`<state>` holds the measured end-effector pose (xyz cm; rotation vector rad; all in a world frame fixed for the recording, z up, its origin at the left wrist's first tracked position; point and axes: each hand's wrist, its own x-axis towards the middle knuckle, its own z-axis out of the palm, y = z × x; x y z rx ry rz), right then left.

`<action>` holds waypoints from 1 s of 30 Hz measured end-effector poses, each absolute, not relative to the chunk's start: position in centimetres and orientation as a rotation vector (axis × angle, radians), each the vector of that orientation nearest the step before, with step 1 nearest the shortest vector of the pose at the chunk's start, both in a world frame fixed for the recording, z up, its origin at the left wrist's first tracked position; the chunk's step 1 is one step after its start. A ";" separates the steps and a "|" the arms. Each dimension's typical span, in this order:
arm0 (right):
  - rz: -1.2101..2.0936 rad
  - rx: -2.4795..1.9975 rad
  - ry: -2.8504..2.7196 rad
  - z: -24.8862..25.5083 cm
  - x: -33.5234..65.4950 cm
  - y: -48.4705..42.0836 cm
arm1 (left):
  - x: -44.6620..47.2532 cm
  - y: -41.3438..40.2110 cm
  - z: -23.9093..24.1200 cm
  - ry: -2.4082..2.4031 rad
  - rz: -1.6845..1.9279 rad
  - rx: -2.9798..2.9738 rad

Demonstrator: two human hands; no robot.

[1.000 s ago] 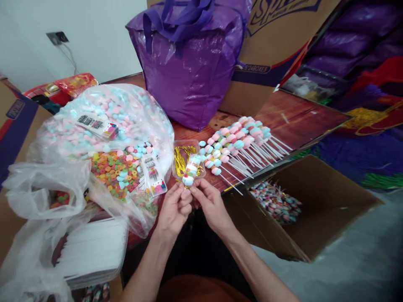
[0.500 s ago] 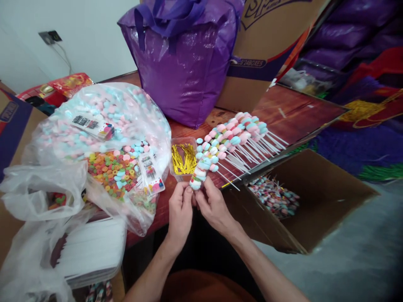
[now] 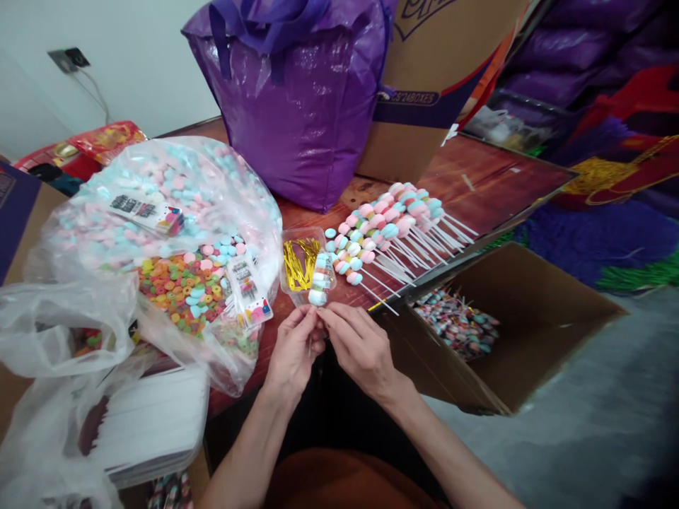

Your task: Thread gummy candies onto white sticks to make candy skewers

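My left hand (image 3: 294, 348) and my right hand (image 3: 356, 344) meet at the table's near edge, fingertips pinched together on the base of a wrapped marshmallow skewer (image 3: 320, 278) that stands upright between them. Just behind it sits a small clear tub of gold twist ties (image 3: 298, 263). A row of finished marshmallow skewers (image 3: 387, 226) lies on the red wooden table (image 3: 493, 180) to the right, sticks pointing right.
A big clear bag of pink and blue marshmallows (image 3: 153, 191) and ring candies (image 3: 183, 286) fills the left. A purple bag (image 3: 302, 106) and a cardboard box (image 3: 445, 78) stand behind. An open carton with wrapped skewers (image 3: 459, 325) sits on the floor, right. White sticks (image 3: 151, 424) lie lower left.
The skewer tilted to the right half a second ago and now stands upright again. Both hands stay pinched at its base, and the view has shifted slightly.
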<state>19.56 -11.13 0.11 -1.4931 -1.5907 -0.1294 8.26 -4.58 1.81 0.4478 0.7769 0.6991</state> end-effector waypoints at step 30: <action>1.004 -1.390 -0.821 3.2 18.1 -14.8 | 7.0 -6.3 3.5 0.887 0.747 1.161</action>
